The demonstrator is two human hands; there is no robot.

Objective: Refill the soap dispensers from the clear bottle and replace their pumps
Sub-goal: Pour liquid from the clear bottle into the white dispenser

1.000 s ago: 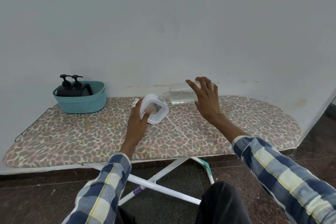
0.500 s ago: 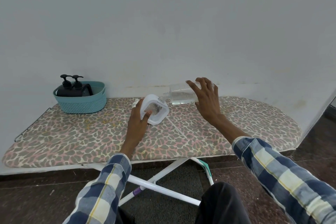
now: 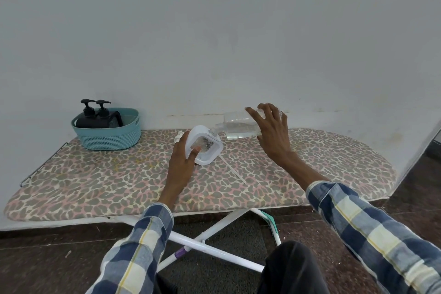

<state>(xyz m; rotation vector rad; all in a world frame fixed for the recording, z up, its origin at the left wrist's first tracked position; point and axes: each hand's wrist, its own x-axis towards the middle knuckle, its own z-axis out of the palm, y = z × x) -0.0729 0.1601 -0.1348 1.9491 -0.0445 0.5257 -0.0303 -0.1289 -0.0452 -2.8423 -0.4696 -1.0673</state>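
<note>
A plain pale wall fills the upper half of the frame; below it an ironing board (image 3: 95,181) with a leopard-print cover serves as the worktop. At the left of the frame a teal basket (image 3: 107,135) sits on the board, holding two black dispensers (image 3: 94,118) with their pumps on.

Right of centre, the right hand (image 3: 272,131) grips the clear bottle (image 3: 238,126) from above, fingers spread over its body, tipping it nearly flat so its neck meets the white dispenser (image 3: 205,148) at centre. The left hand (image 3: 182,157) holds that dispenser tilted, fingers wrapped round its left side, thumb on the front.

The bottle looks like thin, light plastic, partly full, so its weight likely shifts as the liquid runs; any soap on it would make it slick. A grip round the mid-body seems best. The dispenser looks rigid and smooth; holding its flat sides should steady it. A thin white tube (image 3: 235,172), probably its pump's, lies on the board just beside it.
</note>
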